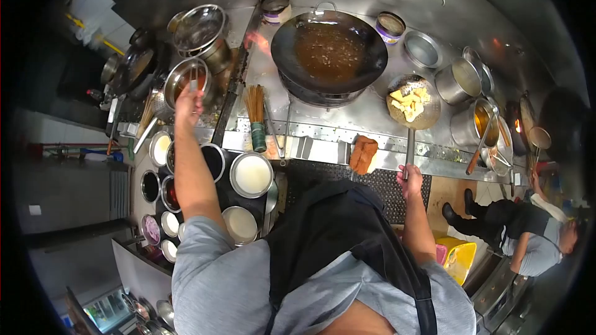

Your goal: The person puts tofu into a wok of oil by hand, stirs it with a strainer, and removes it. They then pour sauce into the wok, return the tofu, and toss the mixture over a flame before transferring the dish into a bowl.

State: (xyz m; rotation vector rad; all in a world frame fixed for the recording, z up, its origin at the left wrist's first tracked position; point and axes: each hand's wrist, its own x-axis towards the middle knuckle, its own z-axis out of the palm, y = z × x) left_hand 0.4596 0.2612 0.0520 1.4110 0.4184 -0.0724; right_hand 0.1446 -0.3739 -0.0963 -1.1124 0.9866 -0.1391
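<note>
The step in hand looks to be draining fried food: a perforated skimmer (428,118), loaded with yellow pieces (410,103), stands to the right of a wok (287,65) of brown, bubbling oil (329,54). The right hand (410,181) is closed around the far end of the skimmer's handle, at the near edge of the steel surface (366,118); whether the bowl rests there or hangs just above it, I cannot tell. The left hand (189,108), well apart on the other side, has its fingers wrapped on a metal handle (194,78) at a steel bowl (172,87) holding something reddish — the tool's lower end is hard to make out. As I judge it, the next move calls for keeping the skimmer level, so that the heap stays in, while the left hand manages its tool. The skimmer's long axis runs away from the person, almost straight ahead — bowl at the far end, handle pointing back toward the body, its open side facing up.
</note>
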